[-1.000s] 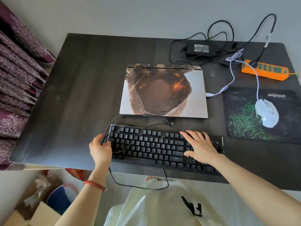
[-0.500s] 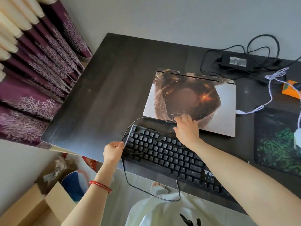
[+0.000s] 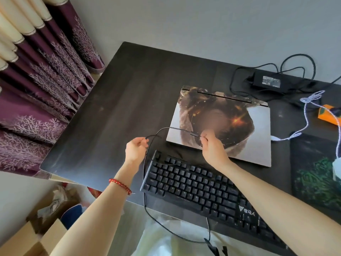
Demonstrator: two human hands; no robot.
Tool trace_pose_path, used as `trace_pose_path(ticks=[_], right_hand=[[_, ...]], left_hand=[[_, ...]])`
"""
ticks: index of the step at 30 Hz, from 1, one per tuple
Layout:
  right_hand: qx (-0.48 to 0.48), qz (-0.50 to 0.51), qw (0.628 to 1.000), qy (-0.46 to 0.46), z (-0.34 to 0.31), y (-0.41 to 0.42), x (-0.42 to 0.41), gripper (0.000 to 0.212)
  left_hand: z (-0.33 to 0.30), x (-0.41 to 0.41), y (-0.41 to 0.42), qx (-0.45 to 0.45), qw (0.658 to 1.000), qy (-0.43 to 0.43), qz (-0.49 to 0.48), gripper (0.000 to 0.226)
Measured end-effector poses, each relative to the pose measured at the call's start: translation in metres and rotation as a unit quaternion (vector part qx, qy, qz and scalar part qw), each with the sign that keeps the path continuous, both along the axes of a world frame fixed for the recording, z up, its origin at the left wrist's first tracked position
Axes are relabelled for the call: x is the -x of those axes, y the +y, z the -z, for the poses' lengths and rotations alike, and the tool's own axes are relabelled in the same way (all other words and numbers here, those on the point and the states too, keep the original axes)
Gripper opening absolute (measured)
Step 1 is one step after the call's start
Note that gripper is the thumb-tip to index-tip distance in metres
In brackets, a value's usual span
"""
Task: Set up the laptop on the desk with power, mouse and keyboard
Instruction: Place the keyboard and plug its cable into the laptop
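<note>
Black keyboard (image 3: 206,193): lies at the near edge of the dark desk (image 3: 114,115), angled, its black cable (image 3: 147,182) looping off the desk edge and back up.
Left hand (image 3: 135,151): raised above the keyboard's left end, fingers pinching the cable.
Right hand (image 3: 212,146): over the laptop's near edge, fingers pinching the cable at its plug end; the cable arcs between the two hands.
Laptop (image 3: 221,124): closed, flat on the desk just beyond the keyboard, lid printed with a brown design.
Mouse pad (image 3: 313,174): dark with green pattern, right of the keyboard.
Power adapter (image 3: 267,83): at the far right, among coiled black cords.
</note>
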State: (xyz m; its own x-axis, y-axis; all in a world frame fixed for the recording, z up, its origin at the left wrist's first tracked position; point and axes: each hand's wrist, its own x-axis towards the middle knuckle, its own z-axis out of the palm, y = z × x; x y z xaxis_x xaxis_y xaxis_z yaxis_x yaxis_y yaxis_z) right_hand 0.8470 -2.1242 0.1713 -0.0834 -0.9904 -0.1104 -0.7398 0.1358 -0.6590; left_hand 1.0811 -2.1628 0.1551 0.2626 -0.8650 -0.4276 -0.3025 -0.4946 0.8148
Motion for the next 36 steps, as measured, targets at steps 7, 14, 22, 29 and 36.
trace_pose_path(ticks=[7, 14, 22, 29, 36], right_hand=[[-0.058, 0.07, 0.996, -0.008, -0.013, -0.002, -0.016, 0.024], [-0.135, 0.083, 0.987, -0.022, 0.002, 0.045, -0.027, 0.026], [-0.103, 0.136, 0.985, -0.005, 0.01, 0.056, -0.027, 0.024], [-0.204, 0.033, 0.974, 0.097, 0.015, 0.046, -0.014, 0.033], [-0.139, 0.023, 0.986, 0.093, 0.01, 0.043, -0.007, 0.024]], left_hand=[[-0.036, 0.015, -0.047, 0.079, 0.969, 0.041, 0.23, 0.019], [0.001, -0.022, -0.011, 0.041, 0.954, -0.012, 0.297, 0.026], [0.008, -0.011, 0.003, -0.068, 0.965, 0.021, 0.254, 0.042], [-0.006, -0.024, 0.004, -0.08, 0.967, -0.026, 0.238, 0.032], [-0.04, -0.03, 0.019, -0.049, 0.969, 0.144, 0.195, 0.021]])
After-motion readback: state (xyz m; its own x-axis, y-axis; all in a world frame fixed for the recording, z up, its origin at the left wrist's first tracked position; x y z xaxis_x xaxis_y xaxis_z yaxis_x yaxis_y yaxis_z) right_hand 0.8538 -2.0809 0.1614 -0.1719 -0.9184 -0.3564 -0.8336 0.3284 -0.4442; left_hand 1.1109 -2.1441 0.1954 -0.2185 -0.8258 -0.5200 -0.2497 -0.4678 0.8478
